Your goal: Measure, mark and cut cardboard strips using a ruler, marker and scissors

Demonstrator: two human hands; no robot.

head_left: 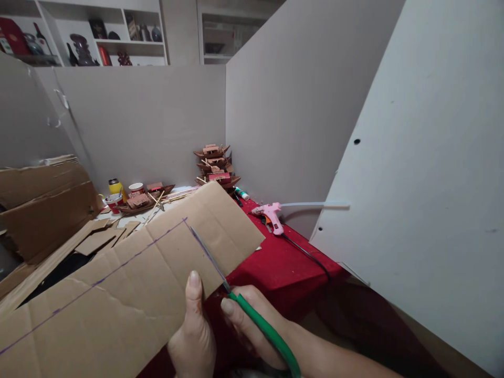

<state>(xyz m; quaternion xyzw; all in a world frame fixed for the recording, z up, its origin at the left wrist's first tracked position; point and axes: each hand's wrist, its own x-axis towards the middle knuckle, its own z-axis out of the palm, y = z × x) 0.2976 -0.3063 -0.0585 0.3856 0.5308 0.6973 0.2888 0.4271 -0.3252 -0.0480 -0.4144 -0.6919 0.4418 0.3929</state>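
A large sheet of brown cardboard (129, 299) slants across the lower left, marked with a purple line along its length and a second line near its right end. My left hand (192, 331) grips its near edge, thumb on top and the other fingers hidden beneath. In my right hand (255, 320) is a pair of scissors (265, 331) with green handles. The blade lies over the cardboard along the short purple line, its tip close to the corner where the lines meet. Part of the handles is hidden by my fingers.
A pink glue gun (271, 215) with a glue stick lies on the red cloth (275, 262). Behind stand stacked model boats (214, 165), paper cups (114, 202) and a yellow bottle (117, 188). Cardboard pieces (43, 210) are at left. A white panel (425, 184) rises at right.
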